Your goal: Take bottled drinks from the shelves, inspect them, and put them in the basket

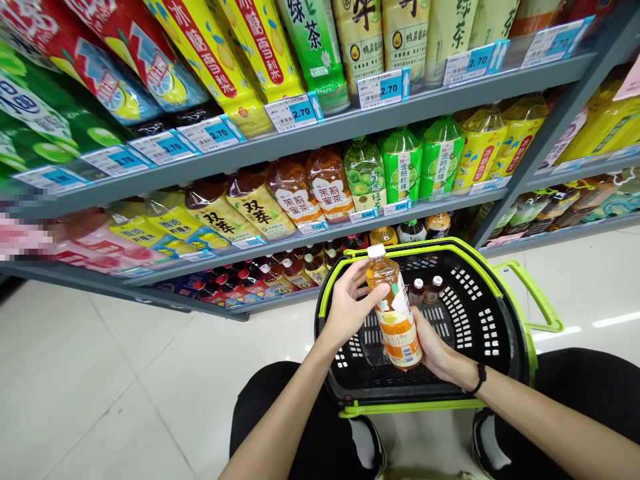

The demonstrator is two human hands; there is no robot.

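A plastic drink bottle (395, 313) with a white cap, amber liquid and an orange-and-cream label is held tilted between both hands. My left hand (350, 300) wraps its upper left side, thumb across the front below the neck. Against the lower right side, my right hand (433, 343) grips it, its fingers partly hidden behind the bottle. Below is a black shopping basket (477, 347) with lime-green rim and handles. Two small brown bottles with white caps, one of them this bottle (433, 290), stand inside it at the far side.
Grey shelves (430, 103) filled with bottled drinks rise in front, with blue-and-white price tags (385, 89) along their edges. Jasmine tea bottles (327, 183) stand on the middle shelf. Pale floor tiles (100, 373) extend to the left. My knees flank the basket.
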